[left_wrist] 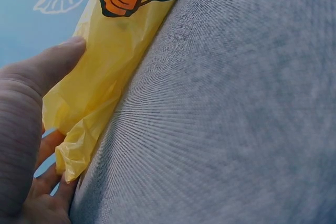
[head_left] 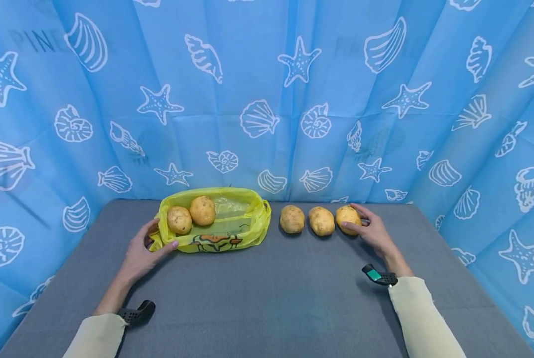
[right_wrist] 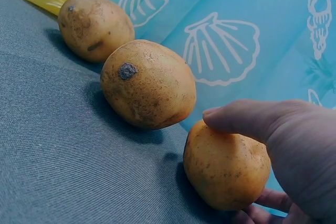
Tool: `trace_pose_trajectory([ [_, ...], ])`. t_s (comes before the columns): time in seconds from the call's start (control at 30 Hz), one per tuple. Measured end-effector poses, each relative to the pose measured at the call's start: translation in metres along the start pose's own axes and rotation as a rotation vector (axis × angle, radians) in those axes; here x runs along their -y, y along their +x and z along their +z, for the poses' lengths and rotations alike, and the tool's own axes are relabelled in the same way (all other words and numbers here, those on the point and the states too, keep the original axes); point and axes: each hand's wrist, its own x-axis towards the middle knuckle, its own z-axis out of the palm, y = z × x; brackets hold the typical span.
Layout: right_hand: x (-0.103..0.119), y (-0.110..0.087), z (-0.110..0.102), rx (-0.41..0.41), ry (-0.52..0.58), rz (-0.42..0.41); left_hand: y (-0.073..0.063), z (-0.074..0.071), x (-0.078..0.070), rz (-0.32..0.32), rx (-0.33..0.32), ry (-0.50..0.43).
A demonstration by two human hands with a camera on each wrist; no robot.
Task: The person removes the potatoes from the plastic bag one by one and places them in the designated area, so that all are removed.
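A yellow plastic bag [head_left: 257,233] lies with its mouth spread wide, and two potatoes [head_left: 179,220] sit in its left half. My left hand [head_left: 140,256] holds the bag's left end, thumb along the front side and fingers around the back. In the left wrist view, crumpled yellow plastic [left_wrist: 79,150] hangs between thumb and fingers. To the right of the bag, three potatoes stand in a row. My right hand [head_left: 374,231] grips the rightmost potato [head_left: 347,219], thumb in front and fingers behind it. In the right wrist view the thumb presses on top of this potato [right_wrist: 226,169].
The middle potato [head_left: 321,221] has a dark patch, and the left one [head_left: 292,219] lies between it and the bag. All rest on a grey cloth-covered table [head_left: 267,303]. A blue curtain [head_left: 267,89] with white shells hangs right behind the back edge.
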Motion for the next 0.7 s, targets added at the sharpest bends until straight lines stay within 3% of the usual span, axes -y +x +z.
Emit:
trace_pose_trajectory([
  [0.3, -0.003, -0.0036, 0.003, -0.042, 0.068, -0.019, -0.0002, 0.0019, 0.0017, 0.019, -0.018, -0.012],
  [0.7, 0.0058, -0.0087, 0.0045, -0.112, 0.012, -0.06, -0.0001, 0.0025, 0.0002, 0.015, -0.02, 0.006],
])
